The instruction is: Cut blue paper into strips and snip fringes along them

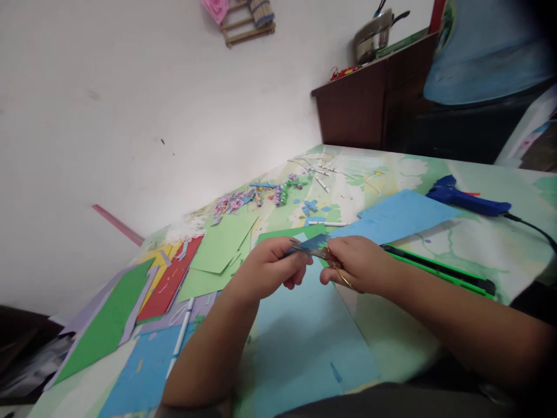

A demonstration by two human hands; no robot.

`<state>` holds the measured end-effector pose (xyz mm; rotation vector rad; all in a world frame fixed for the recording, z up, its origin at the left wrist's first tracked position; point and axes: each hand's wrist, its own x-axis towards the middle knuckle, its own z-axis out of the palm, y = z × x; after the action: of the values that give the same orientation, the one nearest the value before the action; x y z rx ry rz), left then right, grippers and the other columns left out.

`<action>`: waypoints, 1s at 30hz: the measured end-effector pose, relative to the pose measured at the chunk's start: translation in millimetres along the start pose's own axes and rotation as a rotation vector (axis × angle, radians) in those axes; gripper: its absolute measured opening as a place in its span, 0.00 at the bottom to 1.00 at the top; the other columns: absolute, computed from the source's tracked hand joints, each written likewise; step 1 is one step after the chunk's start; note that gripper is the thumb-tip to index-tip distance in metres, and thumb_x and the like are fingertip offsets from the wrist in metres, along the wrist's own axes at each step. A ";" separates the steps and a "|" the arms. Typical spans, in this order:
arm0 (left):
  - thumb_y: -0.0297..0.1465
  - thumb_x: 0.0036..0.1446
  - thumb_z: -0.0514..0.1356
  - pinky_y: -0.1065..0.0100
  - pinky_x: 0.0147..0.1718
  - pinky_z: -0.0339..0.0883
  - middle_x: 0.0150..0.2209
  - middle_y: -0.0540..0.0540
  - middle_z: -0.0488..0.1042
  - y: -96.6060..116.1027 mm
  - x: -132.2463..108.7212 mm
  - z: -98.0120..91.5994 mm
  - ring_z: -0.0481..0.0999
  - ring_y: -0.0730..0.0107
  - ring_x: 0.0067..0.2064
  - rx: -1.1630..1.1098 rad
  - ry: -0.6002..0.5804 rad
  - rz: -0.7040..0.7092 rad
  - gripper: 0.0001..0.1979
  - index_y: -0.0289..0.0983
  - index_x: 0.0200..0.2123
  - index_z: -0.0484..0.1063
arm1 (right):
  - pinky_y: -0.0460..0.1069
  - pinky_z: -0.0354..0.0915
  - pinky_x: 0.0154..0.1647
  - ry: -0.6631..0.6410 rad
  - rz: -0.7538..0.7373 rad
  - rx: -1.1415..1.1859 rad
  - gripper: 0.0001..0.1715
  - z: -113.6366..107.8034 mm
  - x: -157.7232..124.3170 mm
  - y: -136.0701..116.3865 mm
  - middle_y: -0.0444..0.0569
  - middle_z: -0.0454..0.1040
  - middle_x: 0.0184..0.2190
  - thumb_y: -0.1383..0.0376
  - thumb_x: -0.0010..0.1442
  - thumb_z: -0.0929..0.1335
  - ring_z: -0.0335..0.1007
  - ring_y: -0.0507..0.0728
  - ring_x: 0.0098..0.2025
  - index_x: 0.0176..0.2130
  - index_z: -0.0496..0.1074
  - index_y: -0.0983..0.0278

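My left hand (278, 262) pinches a small piece of blue paper (314, 244) between thumb and fingers. My right hand (354, 261) is closed around scissors (346, 280) with gold-coloured handles. The scissor blades lie at the blue piece, close to my left fingertips; whether they are parted I cannot tell. Both hands are held above a light blue sheet (304, 342) on the table. A small dark blue sliver (336, 373) rests on that sheet near its lower right edge.
Left are a green sheet (104, 319), a red sheet (169, 281), light green sheets (224, 241) and a white marker (180, 334). Right lie a blue sheet (404, 215), a blue glue gun (470, 197) with its cord and a green-black tool (439, 270). Paper scraps (235, 202) lie behind.
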<state>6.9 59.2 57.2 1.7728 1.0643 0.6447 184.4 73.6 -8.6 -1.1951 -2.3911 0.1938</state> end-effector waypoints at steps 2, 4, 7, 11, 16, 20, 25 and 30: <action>0.29 0.48 0.54 0.76 0.16 0.55 0.13 0.55 0.63 -0.4 0.8 -0.4 0.60 0.82 0.14 -0.046 -0.021 -0.013 0.06 0.34 0.21 0.66 | 0.46 0.45 0.23 -0.004 0.011 0.014 0.28 0.1 0.1 0.9 0.46 0.62 0.20 0.41 0.49 0.59 0.56 0.53 0.24 0.25 0.61 0.63; 0.29 0.47 0.54 0.76 0.15 0.54 0.13 0.55 0.63 -2.1 2.3 -0.7 0.60 0.82 0.14 -0.100 -0.040 -0.019 0.06 0.34 0.21 0.66 | 0.46 0.45 0.22 -0.002 0.014 0.057 0.28 0.8 0.2 1.9 0.45 0.61 0.20 0.41 0.49 0.59 0.54 0.52 0.23 0.24 0.60 0.63; 0.30 0.47 0.55 0.76 0.14 0.52 0.13 0.54 0.63 -6.7 5.9 -0.7 0.60 0.82 0.14 -0.197 -0.050 -0.030 0.07 0.33 0.21 0.66 | 0.46 0.46 0.21 0.011 -0.011 0.165 0.29 2.4 0.4 3.7 0.43 0.59 0.18 0.39 0.49 0.57 0.52 0.51 0.21 0.22 0.58 0.62; 0.31 0.46 0.55 0.76 0.14 0.52 0.12 0.54 0.64 -12.3 11.4 0.6 0.60 0.81 0.14 -0.332 -0.016 -0.028 0.07 0.33 0.22 0.66 | 0.46 0.47 0.21 0.005 -0.045 0.257 0.30 3.5 1.9 6.8 0.43 0.60 0.20 0.40 0.50 0.54 0.52 0.51 0.22 0.24 0.58 0.63; 0.31 0.46 0.54 0.75 0.14 0.53 0.13 0.54 0.63 -12.6 14.4 0.3 0.60 0.80 0.14 -0.448 0.106 0.002 0.06 0.33 0.23 0.65 | 0.46 0.50 0.22 -0.075 -0.009 0.280 0.25 4.6 5.5 12.4 0.43 0.60 0.20 0.45 0.54 0.55 0.54 0.51 0.23 0.25 0.60 0.63; 0.30 0.47 0.55 0.74 0.15 0.57 0.17 0.53 0.67 -11.7 15.5 -4.7 0.64 0.79 0.16 -0.447 0.161 0.055 0.05 0.33 0.27 0.64 | 0.46 0.51 0.23 -0.142 0.079 0.283 0.23 6.2 9.5 16.8 0.43 0.60 0.20 0.48 0.55 0.56 0.54 0.51 0.23 0.24 0.60 0.63; 0.32 0.49 0.57 0.74 0.17 0.60 0.23 0.51 0.71 -17.5 20.3 -13.2 0.68 0.77 0.19 -0.405 0.160 0.086 0.09 0.35 0.31 0.58 | 0.48 0.55 0.25 -0.151 0.240 0.347 0.25 3.0 15.9 19.5 0.44 0.61 0.21 0.45 0.53 0.56 0.58 0.53 0.25 0.23 0.61 0.63; 0.34 0.49 0.57 0.76 0.18 0.60 0.25 0.49 0.70 -26.0 27.1 -14.2 0.66 0.80 0.20 -0.421 0.264 0.086 0.10 0.33 0.28 0.62 | 0.48 0.54 0.24 -0.126 0.333 0.369 0.24 -2.0 16.7 17.7 0.42 0.58 0.20 0.45 0.50 0.59 0.56 0.52 0.24 0.23 0.61 0.63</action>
<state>-1.0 94.0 38.9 1.3969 0.9423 1.0933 189.5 97.4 -6.9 -1.4185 -2.1131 0.7992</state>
